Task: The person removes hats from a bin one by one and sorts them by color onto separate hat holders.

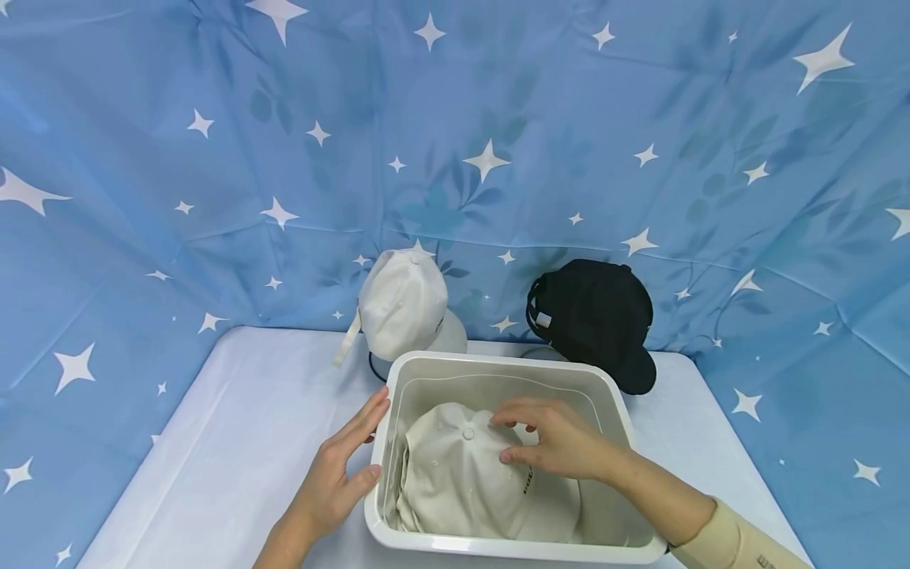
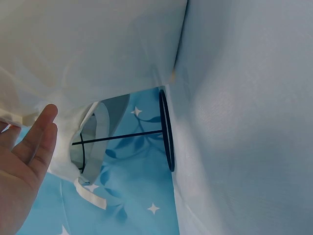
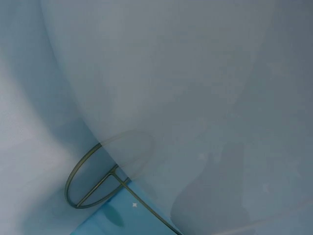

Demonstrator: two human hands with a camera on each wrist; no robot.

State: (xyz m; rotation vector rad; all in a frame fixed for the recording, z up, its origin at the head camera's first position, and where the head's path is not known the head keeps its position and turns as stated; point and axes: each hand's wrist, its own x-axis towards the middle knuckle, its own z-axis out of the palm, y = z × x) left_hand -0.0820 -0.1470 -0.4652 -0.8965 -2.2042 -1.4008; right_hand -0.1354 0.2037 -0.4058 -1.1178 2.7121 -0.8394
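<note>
White tabletop [image 1: 270, 411] supports a bin [image 1: 512, 547], its cream cap [image 1: 462, 466] beneath the right hand's [image 1: 553, 438] parted fingers.

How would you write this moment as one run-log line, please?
left hand: at left side of bin | right hand: inside bin, over cream cap | white cap: behind bin | black cap: behind bin

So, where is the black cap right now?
In the head view, the black cap is right of centre, just beyond the bin's far right corner, in front of the starry backdrop. The white cap outside the bin is to its left.
</note>
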